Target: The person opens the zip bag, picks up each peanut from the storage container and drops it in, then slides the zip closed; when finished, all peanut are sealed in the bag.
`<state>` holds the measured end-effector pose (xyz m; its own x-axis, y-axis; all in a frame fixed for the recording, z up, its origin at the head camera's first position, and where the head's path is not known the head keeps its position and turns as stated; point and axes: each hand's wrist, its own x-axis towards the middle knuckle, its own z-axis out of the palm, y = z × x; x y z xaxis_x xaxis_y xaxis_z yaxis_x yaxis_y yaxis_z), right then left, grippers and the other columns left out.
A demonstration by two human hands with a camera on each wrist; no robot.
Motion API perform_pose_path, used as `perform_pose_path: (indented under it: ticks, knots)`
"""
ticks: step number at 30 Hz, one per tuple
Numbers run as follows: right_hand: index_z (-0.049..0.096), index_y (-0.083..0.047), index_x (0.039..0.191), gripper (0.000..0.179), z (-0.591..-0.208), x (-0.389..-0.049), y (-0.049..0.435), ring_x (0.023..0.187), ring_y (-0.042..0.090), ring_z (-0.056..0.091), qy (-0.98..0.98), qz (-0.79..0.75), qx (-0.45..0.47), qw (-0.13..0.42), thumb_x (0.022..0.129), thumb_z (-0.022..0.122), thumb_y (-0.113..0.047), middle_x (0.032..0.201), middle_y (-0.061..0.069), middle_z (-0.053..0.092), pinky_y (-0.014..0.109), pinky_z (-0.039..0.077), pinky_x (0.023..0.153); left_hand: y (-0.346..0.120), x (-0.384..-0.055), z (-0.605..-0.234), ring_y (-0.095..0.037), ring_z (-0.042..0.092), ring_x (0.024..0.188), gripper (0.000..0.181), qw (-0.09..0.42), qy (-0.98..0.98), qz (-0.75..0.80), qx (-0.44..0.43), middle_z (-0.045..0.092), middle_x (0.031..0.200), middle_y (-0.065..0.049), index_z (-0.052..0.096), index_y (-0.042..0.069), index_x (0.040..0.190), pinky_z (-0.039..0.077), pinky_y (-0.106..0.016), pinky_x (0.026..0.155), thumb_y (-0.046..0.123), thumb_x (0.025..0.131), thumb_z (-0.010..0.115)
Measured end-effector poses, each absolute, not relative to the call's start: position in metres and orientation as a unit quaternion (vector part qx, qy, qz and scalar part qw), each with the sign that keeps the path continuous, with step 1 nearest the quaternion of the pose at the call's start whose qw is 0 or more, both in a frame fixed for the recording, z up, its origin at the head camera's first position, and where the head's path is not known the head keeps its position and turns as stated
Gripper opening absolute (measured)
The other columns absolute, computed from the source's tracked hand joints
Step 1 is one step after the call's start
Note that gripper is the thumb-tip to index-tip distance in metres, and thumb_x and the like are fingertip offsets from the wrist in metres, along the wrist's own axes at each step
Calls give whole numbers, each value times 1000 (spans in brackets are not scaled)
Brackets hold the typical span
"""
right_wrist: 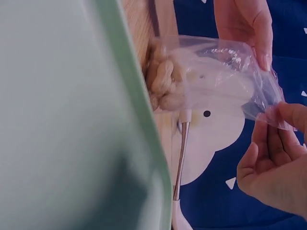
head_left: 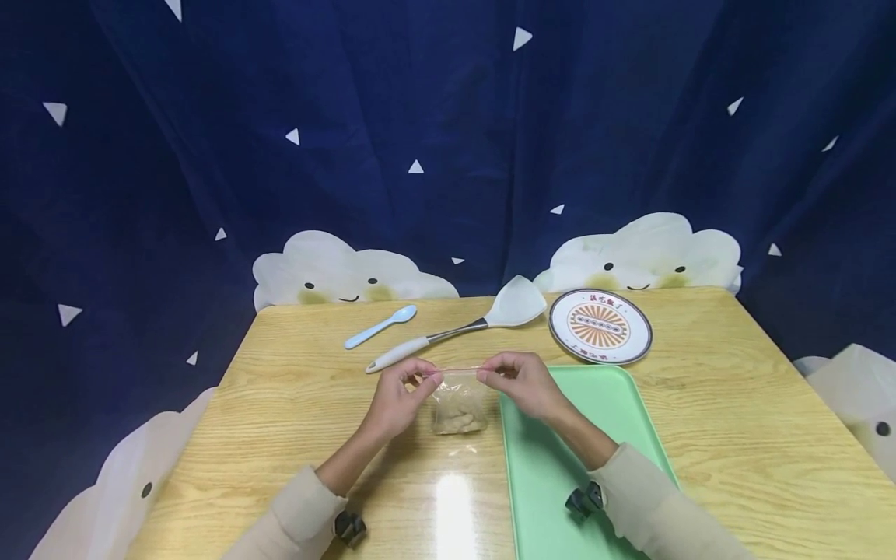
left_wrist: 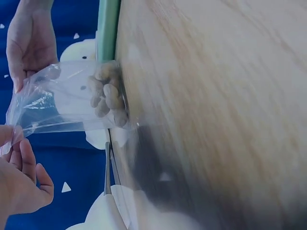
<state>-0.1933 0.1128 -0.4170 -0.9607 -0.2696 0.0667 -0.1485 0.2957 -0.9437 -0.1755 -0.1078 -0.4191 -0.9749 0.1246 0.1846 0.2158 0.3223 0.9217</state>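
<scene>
A clear plastic zip bag with several unshelled peanuts at its bottom is held upright between both hands. My left hand pinches one top corner of the bag between thumb and fingers. At the opposite top corner, my right hand pinches the rim the same way. The rim is stretched straight between them; I cannot tell whether the seal is parted. In the right wrist view the peanuts bunch at the bag's lower end, close to the wooden table.
A green tray lies under my right forearm. Behind the hands are a white spatula with a grey-white handle, a small light-blue spoon and a round patterned plate. A dark blue curtain hangs behind the wooden table.
</scene>
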Motion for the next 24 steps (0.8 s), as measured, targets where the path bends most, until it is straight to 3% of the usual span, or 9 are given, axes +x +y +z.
perform_pose_path:
  ticks: [12,24]
  knots:
    - [71,-3,87,16,-417,-187,105,62,6,51,809,-568,-148,34,86,70,-19,85,12,70,19,42,53,-104,-180,-432,-4,57,79,6,66,-809,-562,-160,70,85,-6,68,7,90,43,-29,76,12,86,68]
    - [72,-6,88,14,-418,-183,99,70,6,55,814,-559,-154,30,84,71,-19,87,9,72,21,45,60,-97,-178,-429,-11,57,80,10,53,-814,-557,-159,71,85,-6,70,8,88,45,-25,75,15,82,73]
